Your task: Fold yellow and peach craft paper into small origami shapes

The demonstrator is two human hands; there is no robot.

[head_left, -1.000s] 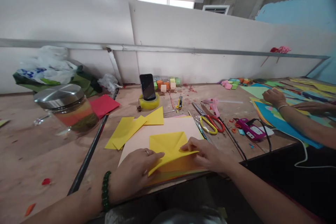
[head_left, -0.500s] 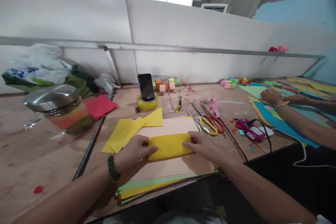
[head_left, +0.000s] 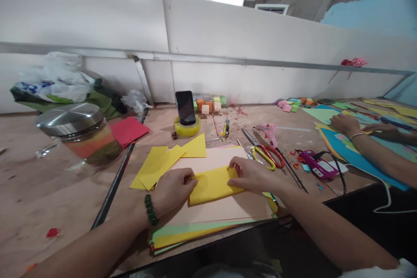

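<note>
A folded yellow paper (head_left: pixel 213 184) lies slightly tilted over a stack of coloured sheets (head_left: pixel 228 210) whose top sheet is pale pink. My left hand (head_left: pixel 172 189) pinches its left end between thumb and fingers. At the right end, my right hand (head_left: pixel 249 176) grips the same paper, thumb on top and fingers at the upper edge. Other yellow pieces (head_left: pixel 154 165) lie just beyond my left hand, partly on the stack.
A glass jar (head_left: pixel 87 139) and red paper (head_left: pixel 130 131) stand left. Behind are a phone (head_left: pixel 185 107) on a tape roll (head_left: pixel 187 128), a cutter and scissors (head_left: pixel 269 156). A glue gun (head_left: pixel 269 132) and purple power adapter (head_left: pixel 314 165) lie right, near another person's hands (head_left: pixel 347 124).
The yellow paper's right end has tilted up slightly, and my right hand's fingers have shifted to its upper edge. The whole view has moved a little, so the scene appears further right.
</note>
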